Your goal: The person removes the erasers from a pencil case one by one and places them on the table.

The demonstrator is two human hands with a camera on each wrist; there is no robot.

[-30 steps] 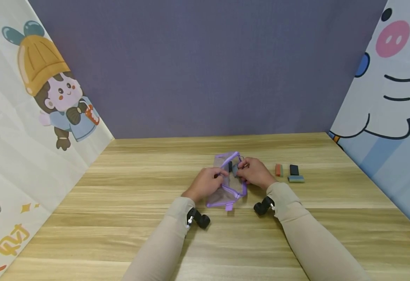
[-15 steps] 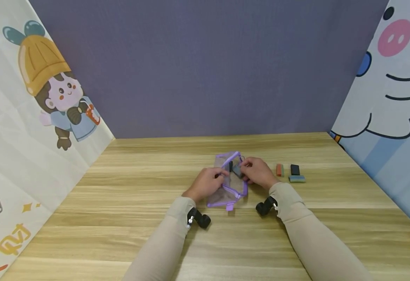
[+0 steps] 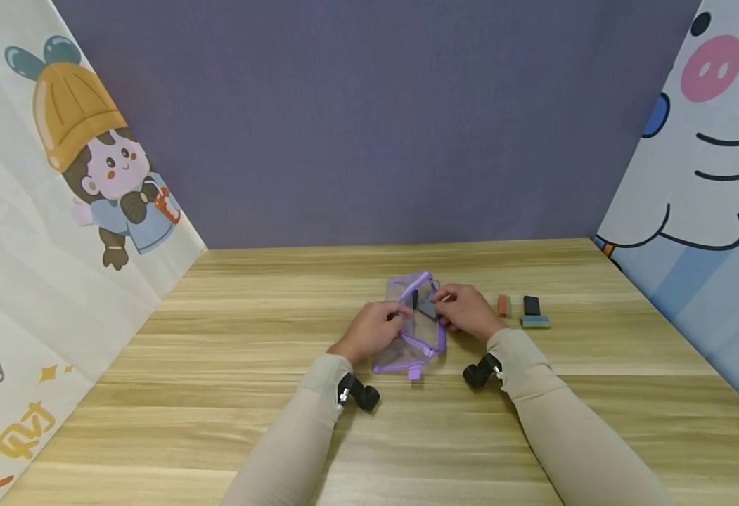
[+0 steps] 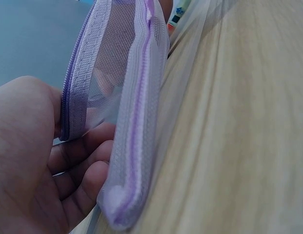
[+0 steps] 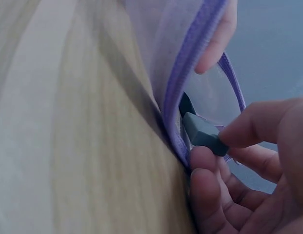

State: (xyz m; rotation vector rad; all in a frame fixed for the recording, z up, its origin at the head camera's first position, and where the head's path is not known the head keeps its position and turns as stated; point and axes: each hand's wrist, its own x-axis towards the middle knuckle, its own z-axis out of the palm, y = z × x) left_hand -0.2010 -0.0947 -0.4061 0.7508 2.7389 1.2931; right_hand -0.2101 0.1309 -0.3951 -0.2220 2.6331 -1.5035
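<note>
A mesh zip pouch (image 3: 396, 357) with purple trim lies on the table, its zipped mouth spread apart. My left hand (image 3: 371, 329) grips the near-left edge of that mouth; in the left wrist view its fingers curl around the zipper band (image 4: 79, 97). At the right side of the opening, my right hand (image 3: 468, 310) pinches a small grey-green block (image 5: 204, 132) between thumb and fingertips. The block is tilted and sits within the mouth. Beside it, a dark piece (image 3: 415, 299) shows inside the pouch; its kind cannot be made out.
To the right of the pouch lie an orange-and-green block (image 3: 503, 306), a black block (image 3: 531, 306) and a blue-and-green block (image 3: 535, 322). A grey-purple panel (image 3: 369, 126) stands behind the wooden table (image 3: 268, 281). Cartoon-printed sheets flank both sides.
The right hand has shifted slightly right, and the block has turned from nearly upright to a slant. The left hand keeps its hold on the pouch without visible movement.
</note>
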